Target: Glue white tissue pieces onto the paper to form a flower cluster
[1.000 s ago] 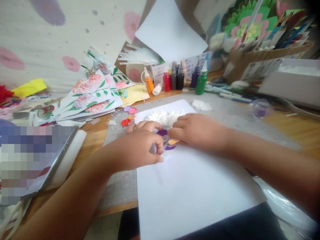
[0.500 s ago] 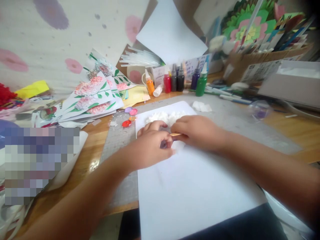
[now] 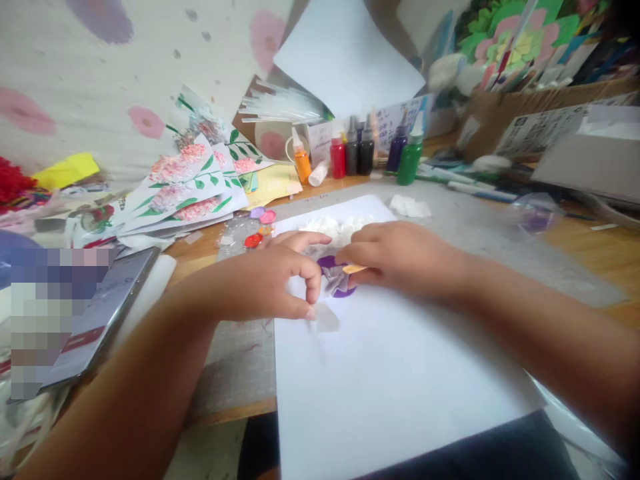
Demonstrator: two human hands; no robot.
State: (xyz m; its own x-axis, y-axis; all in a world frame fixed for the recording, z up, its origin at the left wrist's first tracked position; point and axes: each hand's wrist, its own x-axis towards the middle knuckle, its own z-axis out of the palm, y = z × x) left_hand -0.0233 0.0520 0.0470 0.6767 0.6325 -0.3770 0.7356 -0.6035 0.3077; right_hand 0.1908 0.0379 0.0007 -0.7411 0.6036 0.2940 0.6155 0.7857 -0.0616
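Observation:
A large white sheet of paper [image 3: 380,373] lies under both hands. My right hand [image 3: 400,257] is closed on a thin wooden stick [image 3: 354,269], whose tip points left. At that tip is a crumpled greyish piece of thin paper [image 3: 335,280], with a dark purple patch [image 3: 345,292] showing around it. My left hand [image 3: 265,277] is bent in a pinch, and a small pale, thin piece [image 3: 328,319] appears at its thumb tip, blurred. White ruffled tufts [image 3: 325,227] sit on the sheet just beyond the hands.
Left of the sheet stands a clear palette [image 3: 243,232] with red and pink paint. Behind are paint bottles, including a green bottle [image 3: 410,160] and a red bottle [image 3: 338,159]. A phone [image 3: 100,320] leans at left. White scraps [image 3: 410,206] lie on the grey mat [image 3: 245,360].
My left hand has moved left, away from my right hand, with its finger and thumb pinched. The purple patch and crumpled piece between the hands now show. My right hand still holds the stick.

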